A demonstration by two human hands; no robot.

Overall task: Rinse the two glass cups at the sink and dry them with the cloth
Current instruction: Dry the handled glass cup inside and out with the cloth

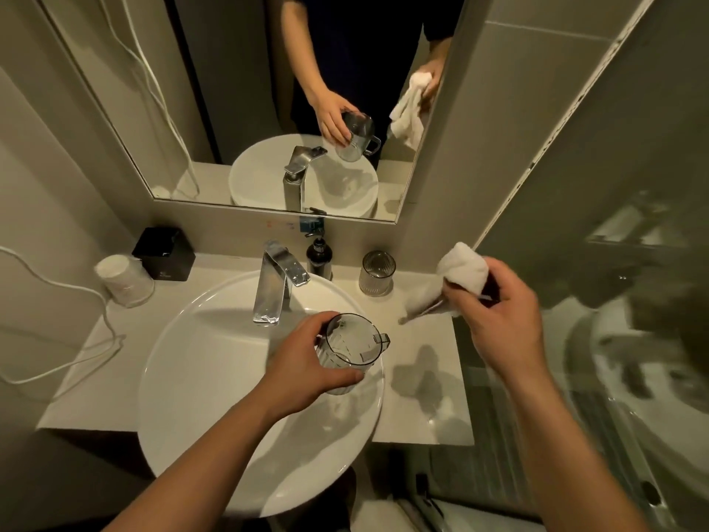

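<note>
My left hand (307, 359) grips a ribbed glass cup with a handle (351, 349) over the right side of the round white sink (184, 378), mouth up and tilted slightly toward me. My right hand (498, 320) holds a white cloth (462, 272) above the counter to the right of the sink, part of the cloth trailing down toward the counter. A second ribbed glass cup (377, 273) stands upright on the counter behind the sink, to the right of the tap (278, 282). No water runs from the tap.
A dark pump bottle (319, 255) stands behind the tap. A black box (164, 252) and a wrapped paper cup (122, 280) sit at the back left, with a white cable (57, 362) over the counter. A mirror (245, 109) faces me; a glass shower panel (614, 263) stands on the right.
</note>
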